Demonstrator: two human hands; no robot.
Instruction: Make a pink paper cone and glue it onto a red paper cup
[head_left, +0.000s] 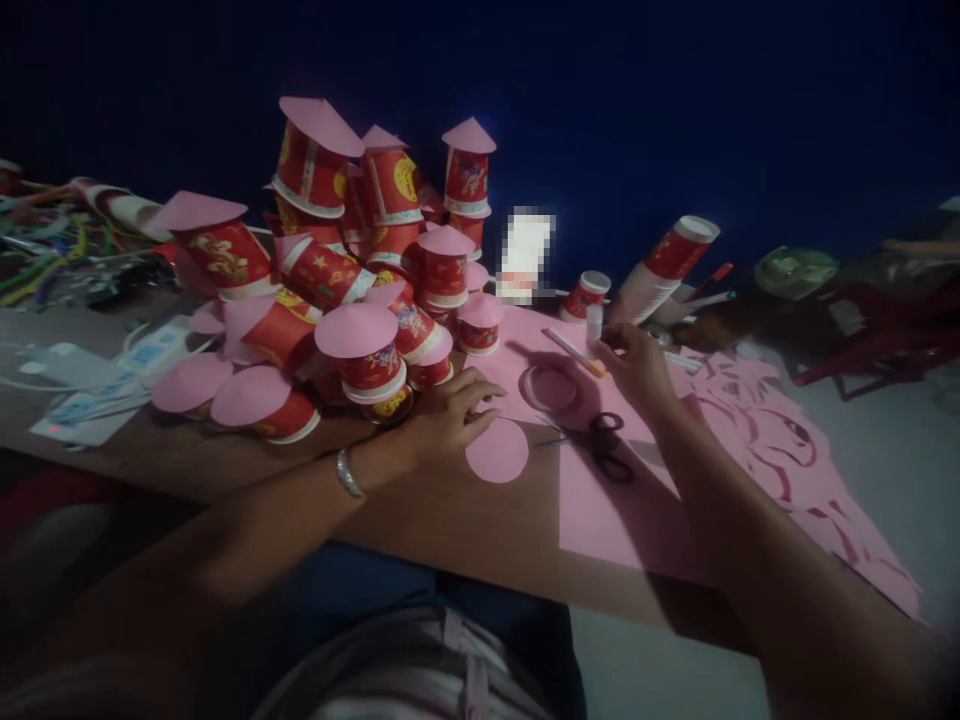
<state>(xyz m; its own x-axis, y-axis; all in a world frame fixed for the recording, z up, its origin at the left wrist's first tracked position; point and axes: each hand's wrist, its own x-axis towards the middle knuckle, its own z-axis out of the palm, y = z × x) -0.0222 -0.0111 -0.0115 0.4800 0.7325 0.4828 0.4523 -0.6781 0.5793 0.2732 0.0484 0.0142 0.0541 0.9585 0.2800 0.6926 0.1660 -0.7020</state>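
My left hand (459, 412) rests near the table's front, fingers stretched and apart, holding nothing. Just beside its fingertips lies a pink paper disc (497, 451). Farther right, my right hand (637, 362) is closed in a pinch on a small whitish cylinder (595, 324); blur hides its exact kind. Below that hand a white stick with an orange end (571, 350) lies on pink paper (600, 520). A tape roll or ring (550, 388) sits between my hands. Black-handled scissors (611, 450) lie in front of it, blades toward the disc.
Red paper cups with pink cone tops (360, 345) are heaped at the left and back. A tilted stack of cups (671, 260) and a single red cup (586, 295) stand behind my right hand. Cut pink scraps (787, 450) cover the right side. A power strip (90, 400) lies far left.
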